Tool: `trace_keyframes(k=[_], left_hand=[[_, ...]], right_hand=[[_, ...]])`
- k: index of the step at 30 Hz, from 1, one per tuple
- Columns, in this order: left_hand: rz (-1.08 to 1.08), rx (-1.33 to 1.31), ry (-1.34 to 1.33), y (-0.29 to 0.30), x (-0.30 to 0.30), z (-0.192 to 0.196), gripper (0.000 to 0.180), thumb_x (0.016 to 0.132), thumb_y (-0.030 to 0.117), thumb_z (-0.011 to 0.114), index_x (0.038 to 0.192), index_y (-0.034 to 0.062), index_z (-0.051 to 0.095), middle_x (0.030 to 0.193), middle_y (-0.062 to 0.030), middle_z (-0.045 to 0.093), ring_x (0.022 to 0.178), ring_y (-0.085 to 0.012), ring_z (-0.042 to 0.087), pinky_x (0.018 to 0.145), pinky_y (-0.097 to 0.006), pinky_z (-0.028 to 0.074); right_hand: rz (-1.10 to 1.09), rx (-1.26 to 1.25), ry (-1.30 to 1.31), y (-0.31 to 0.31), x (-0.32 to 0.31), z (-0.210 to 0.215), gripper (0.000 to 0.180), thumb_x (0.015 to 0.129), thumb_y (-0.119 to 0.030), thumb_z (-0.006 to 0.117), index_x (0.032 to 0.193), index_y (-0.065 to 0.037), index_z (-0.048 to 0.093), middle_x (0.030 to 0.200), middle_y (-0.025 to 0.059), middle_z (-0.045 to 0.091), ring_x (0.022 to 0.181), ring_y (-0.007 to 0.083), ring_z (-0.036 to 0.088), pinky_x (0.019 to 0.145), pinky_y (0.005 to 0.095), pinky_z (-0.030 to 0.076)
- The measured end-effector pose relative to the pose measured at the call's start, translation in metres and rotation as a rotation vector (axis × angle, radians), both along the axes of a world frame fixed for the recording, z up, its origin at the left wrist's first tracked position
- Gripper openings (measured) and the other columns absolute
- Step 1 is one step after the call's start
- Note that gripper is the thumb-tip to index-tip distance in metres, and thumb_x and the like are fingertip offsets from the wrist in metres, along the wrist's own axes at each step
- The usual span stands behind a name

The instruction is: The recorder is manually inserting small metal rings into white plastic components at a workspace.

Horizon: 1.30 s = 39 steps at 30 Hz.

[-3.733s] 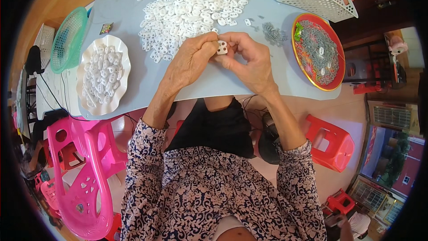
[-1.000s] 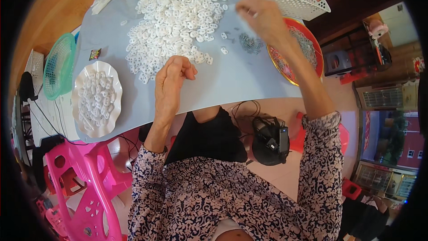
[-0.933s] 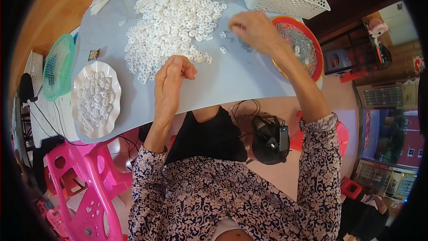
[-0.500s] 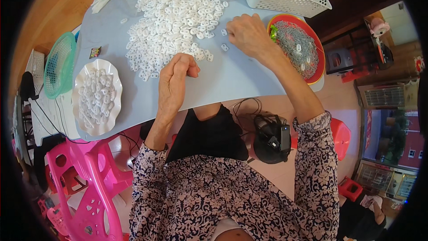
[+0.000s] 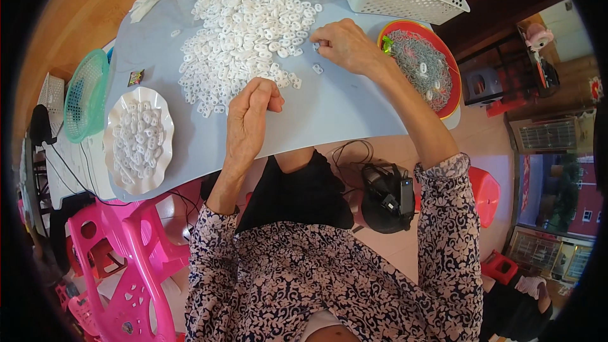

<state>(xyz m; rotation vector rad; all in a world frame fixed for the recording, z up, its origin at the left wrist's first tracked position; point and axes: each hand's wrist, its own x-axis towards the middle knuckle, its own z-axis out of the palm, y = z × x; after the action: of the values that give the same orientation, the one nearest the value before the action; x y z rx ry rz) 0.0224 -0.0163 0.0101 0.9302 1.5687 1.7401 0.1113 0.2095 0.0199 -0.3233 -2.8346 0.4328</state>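
A large heap of small white oval plastic pieces with two holes [image 5: 250, 19] covers the middle of the grey-blue table [image 5: 304, 120]. At the heap's near edge is my left hand [image 5: 252, 114], its fingers curled closed; whatever they hold is hidden. My right hand [image 5: 348, 47] reaches over the table to the right of the heap, palm down with fingers bent together. Its fingertips partly cover one white piece, and I cannot see whether they grip it. Another loose white piece [image 5: 318, 69] lies just below that hand.
To the right stands a red bowl [image 5: 455, 98] of small grey metal bits, with a white perforated basket [image 5: 405, 3] behind it. A scalloped white dish [image 5: 166, 136] of white pieces sits at left, near a small wrapper [image 5: 136, 77] and green basket [image 5: 95, 98]. Pink chair [image 5: 142, 247] below.
My right hand has shifted slightly left and up, its fingertips coming over a loose white piece. My left hand has stayed nearly in place.
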Motion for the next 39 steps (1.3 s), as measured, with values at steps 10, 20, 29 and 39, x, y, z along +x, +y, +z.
trace_keyframes(k=[10, 20, 29, 39], left_hand=[[0.017, -0.013, 0.047, -0.001, -0.002, -0.006, 0.028, 0.095, 0.022, 0.044, 0.084, -0.0005, 0.055, 0.071, -0.0042, 0.055, 0.069, -0.0101, 0.051, 0.068, -0.024, 0.042], [0.093, 0.071, -0.037, 0.009, -0.002, -0.010, 0.010, 0.090, 0.008, 0.052, 0.091, -0.0004, 0.057, 0.073, -0.0001, 0.054, 0.070, -0.0071, 0.049, 0.064, -0.022, 0.041], [0.036, 0.094, -0.058, 0.000, -0.009, -0.012, 0.014, 0.090, 0.013, 0.053, 0.090, 0.0004, 0.059, 0.070, 0.0007, 0.055, 0.067, -0.0051, 0.048, 0.062, -0.021, 0.041], [0.057, 0.033, 0.007, -0.001, -0.007, -0.012, 0.013, 0.087, 0.010, 0.054, 0.085, 0.0007, 0.062, 0.066, 0.0031, 0.053, 0.063, -0.0027, 0.045, 0.057, -0.019, 0.036]], right_hand=[[-0.068, -0.099, -0.070, -0.015, 0.002, 0.011, 0.010, 0.072, -0.003, 0.060, 0.081, 0.002, 0.061, 0.074, 0.0168, 0.064, 0.068, 0.0301, 0.063, 0.063, 0.0361, 0.050], [-0.037, -0.920, 0.063, -0.055, 0.005, 0.013, 0.013, 0.077, -0.006, 0.066, 0.086, 0.002, 0.068, 0.074, 0.0018, 0.065, 0.069, 0.0066, 0.057, 0.064, 0.0223, 0.047], [-0.014, -1.112, 0.116, -0.079, 0.002, 0.017, 0.013, 0.080, -0.004, 0.062, 0.091, 0.001, 0.068, 0.074, 0.0006, 0.063, 0.067, 0.0046, 0.054, 0.060, 0.0194, 0.044], [-0.171, -1.246, 0.188, -0.092, -0.001, 0.012, 0.013, 0.085, -0.007, 0.062, 0.094, 0.000, 0.066, 0.075, 0.0001, 0.061, 0.064, 0.0056, 0.053, 0.058, 0.0202, 0.044]])
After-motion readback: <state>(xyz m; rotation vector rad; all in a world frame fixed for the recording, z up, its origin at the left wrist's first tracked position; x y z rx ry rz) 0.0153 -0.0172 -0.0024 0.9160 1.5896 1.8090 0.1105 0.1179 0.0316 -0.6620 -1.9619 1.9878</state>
